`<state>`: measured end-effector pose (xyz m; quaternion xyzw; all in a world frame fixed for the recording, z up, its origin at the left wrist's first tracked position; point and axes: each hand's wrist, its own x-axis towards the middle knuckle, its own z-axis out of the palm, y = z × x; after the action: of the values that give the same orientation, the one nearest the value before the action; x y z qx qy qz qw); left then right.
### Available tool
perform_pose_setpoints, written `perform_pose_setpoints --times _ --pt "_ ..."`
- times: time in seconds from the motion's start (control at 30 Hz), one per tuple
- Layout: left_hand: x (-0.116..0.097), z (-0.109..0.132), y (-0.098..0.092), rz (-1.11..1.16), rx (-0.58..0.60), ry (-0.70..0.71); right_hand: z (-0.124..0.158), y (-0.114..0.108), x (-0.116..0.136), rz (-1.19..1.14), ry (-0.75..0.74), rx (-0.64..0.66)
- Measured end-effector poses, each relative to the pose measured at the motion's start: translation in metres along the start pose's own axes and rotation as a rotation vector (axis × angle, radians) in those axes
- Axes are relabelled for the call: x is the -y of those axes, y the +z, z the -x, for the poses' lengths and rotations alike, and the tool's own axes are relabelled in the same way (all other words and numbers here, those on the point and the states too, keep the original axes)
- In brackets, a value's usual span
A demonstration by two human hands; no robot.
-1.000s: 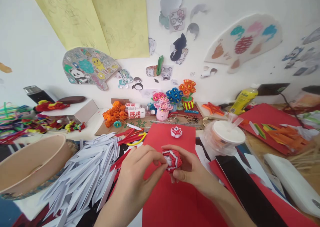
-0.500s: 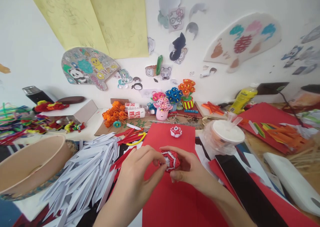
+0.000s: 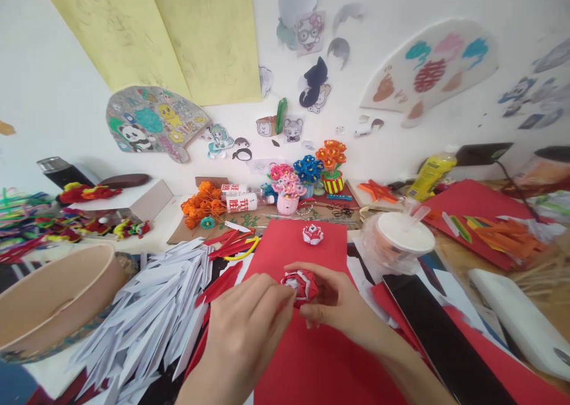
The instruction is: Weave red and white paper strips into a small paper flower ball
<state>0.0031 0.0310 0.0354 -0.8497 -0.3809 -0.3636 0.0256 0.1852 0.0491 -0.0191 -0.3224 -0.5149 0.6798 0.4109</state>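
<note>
A rounded red-and-white folded-paper piece [image 3: 303, 286] is held above a red paper sheet [image 3: 307, 357]. My right hand [image 3: 335, 301] curls around its right side, fingers over the top and thumb below. Close against the piece's left side is my left hand [image 3: 253, 313], with its fingers drawn together in a pinch at the edge; its fingertips are partly hidden. Farther back on the sheet lies a similar, smaller folded-paper piece [image 3: 312, 234].
White folded paper strips [image 3: 146, 316] are heaped at the left, beside a beige basin [image 3: 57, 292]. At the right are a lidded cup [image 3: 405, 236], a black phone [image 3: 445, 339] and a white oblong device [image 3: 521, 322]. Craft flowers [image 3: 289, 185] line the back.
My left hand's fingers have closed together and its back has turned more toward me. The right hand keeps its hold on the folded-paper piece. The view has shifted slightly.
</note>
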Motion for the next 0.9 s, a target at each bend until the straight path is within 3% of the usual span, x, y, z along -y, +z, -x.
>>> perform_pose_setpoints --times 0.23,0.5,0.7,0.9 --pt "0.005 -0.013 -0.008 0.366 0.153 -0.436 0.002 -0.003 0.004 -0.043 -0.004 0.05" --pt "0.006 -0.012 -0.005 0.699 0.246 -0.741 0.002 -0.003 0.003 0.001 -0.011 0.053" --pt "0.004 -0.014 -0.005 0.688 0.236 -0.794 0.0 -0.004 -0.001 0.017 -0.025 0.054" --pt "0.005 -0.011 -0.003 0.595 0.219 -0.743 0.0 -0.001 -0.001 -0.031 -0.021 0.05"
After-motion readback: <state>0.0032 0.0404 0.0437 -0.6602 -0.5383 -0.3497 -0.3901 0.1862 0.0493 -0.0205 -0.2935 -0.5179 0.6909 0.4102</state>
